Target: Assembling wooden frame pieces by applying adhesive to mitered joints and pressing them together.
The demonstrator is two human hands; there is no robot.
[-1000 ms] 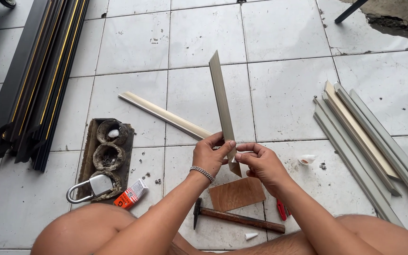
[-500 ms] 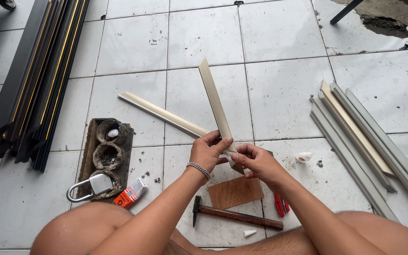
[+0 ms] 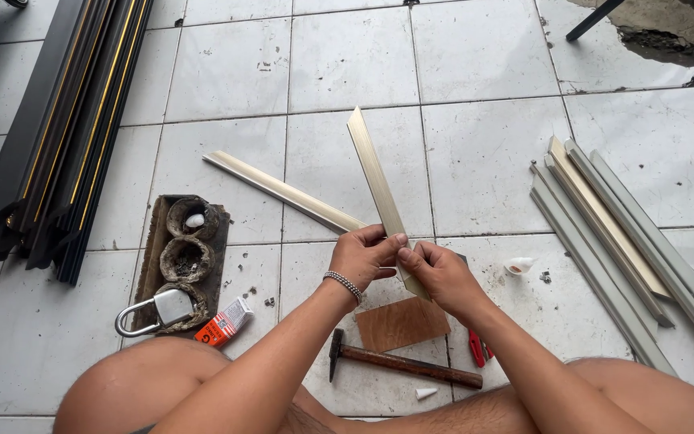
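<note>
The left hand point(image 3: 367, 255) and the right hand point(image 3: 435, 273) are meeting above the tiled floor point(image 3: 483, 161), fingertips touching. Both hands are pinching a short pale moulding strip point(image 3: 375, 173) near its lower end, the left from the left side, the right from the right and underneath. The strip is pointing up and away from the person, tilted slightly to the left, with its far end cut at an angle. A beaded bracelet point(image 3: 342, 285) is sitting on the left wrist.

A second pale strip point(image 3: 283, 191) is lying flat on the floor, running from upper left toward the hands and passing behind them. Just below the hands, a small brown wooden board point(image 3: 402, 323) is lying on the floor, and a hammer point(image 3: 403, 366) is lying beside its near edge, head to the left. A red-handled tool point(image 3: 478, 347) is showing partly beside the right forearm.

To the left, a dark tray of round cups point(image 3: 182, 249) is resting on the floor, with a padlock point(image 3: 158, 311) and a small orange tube box point(image 3: 225, 321) at its near end. A stack of black and gold mouldings point(image 3: 66, 128) is lying at far left. A bundle of grey and pale strips point(image 3: 620, 233) is lying at right.
</note>
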